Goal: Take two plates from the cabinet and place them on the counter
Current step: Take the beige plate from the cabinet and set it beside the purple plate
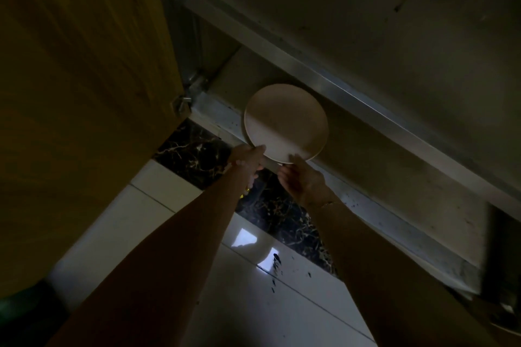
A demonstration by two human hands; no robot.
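A round pale plate (286,122) lies at the front edge of the low cabinet's bottom shelf (375,155), half over the metal sill. My left hand (248,162) grips its near-left rim, thumb on top. My right hand (303,180) holds the near-right rim from below, thumb on the upper face. A second rim seems to show just under the plate, but the dim light keeps me from telling whether it is one plate or two.
The wooden cabinet door (84,93) stands open on the left, hinged near the plate. A metal frame rail (338,84) runs diagonally above the shelf. Below lie a dark marble strip (197,155) and glossy white floor tiles (253,304).
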